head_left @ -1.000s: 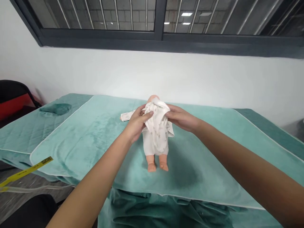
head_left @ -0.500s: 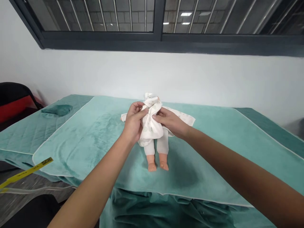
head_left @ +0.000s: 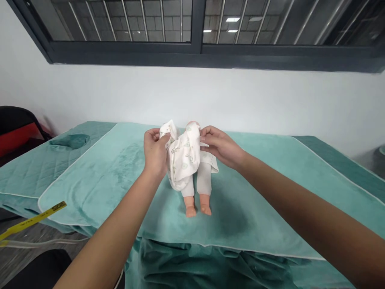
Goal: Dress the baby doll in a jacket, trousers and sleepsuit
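Note:
A baby doll [head_left: 205,202] lies on its back on the green bed cover, feet toward me, in white trousers [head_left: 204,180]. A white baby shirt [head_left: 183,160] with a small print is bunched over its upper body and hides most of it. Only a bit of the head shows above the cloth. My left hand [head_left: 155,150] is closed on a gathered part of the shirt at its left. My right hand [head_left: 221,145] has its fingertips pinched at the shirt's right edge, beside the doll's upper body; the fingertips are partly hidden.
The green bed cover [head_left: 102,180] spreads to both sides, with a face hole [head_left: 69,141] at the left end. A white wall [head_left: 240,96] and a barred window [head_left: 198,50] stand behind. A yellow tag [head_left: 45,214] and a black and red chair [head_left: 21,134] are at left.
My left hand has moved left, drawing the shirt with it. My right hand has shifted slightly right. The cloth that lay spread out at the right no longer shows there.

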{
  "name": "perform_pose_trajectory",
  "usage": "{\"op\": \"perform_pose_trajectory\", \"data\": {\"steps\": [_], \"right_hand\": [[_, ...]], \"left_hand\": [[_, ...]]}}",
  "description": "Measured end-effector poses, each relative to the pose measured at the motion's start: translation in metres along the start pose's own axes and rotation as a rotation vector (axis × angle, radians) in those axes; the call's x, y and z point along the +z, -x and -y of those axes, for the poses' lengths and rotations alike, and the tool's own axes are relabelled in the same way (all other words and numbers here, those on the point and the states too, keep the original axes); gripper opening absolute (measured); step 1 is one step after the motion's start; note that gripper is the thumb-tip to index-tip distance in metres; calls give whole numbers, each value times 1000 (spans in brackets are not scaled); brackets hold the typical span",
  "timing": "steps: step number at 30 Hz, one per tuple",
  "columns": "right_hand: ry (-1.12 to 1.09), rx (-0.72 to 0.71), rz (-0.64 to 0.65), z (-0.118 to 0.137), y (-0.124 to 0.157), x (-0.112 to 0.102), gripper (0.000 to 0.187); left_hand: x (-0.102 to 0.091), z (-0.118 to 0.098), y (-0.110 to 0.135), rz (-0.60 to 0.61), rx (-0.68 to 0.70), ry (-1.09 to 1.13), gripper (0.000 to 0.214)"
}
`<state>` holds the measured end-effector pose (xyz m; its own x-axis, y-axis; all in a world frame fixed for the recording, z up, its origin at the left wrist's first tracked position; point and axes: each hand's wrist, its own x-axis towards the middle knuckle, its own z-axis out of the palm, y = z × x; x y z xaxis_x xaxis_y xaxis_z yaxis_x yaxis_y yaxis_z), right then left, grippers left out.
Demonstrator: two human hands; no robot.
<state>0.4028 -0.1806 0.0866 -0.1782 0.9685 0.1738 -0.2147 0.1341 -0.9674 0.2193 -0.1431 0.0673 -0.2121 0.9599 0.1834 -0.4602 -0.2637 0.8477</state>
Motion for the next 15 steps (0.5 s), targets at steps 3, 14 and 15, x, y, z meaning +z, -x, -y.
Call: {"op": "perform_pose_trajectory", "data": {"steps": [3, 14, 15], "right_hand": [[-74, 46, -27, -14, -5, 3, 19], [-307, 217, 73, -56, 17, 14, 19], [-300, 188, 87, -52, 19, 12, 23]], "left_hand": [[1, 3, 6, 75, -44, 61, 32], [6, -11, 15, 113, -218, 264, 37], [6, -11, 15, 104, -210, 257, 37]]}}
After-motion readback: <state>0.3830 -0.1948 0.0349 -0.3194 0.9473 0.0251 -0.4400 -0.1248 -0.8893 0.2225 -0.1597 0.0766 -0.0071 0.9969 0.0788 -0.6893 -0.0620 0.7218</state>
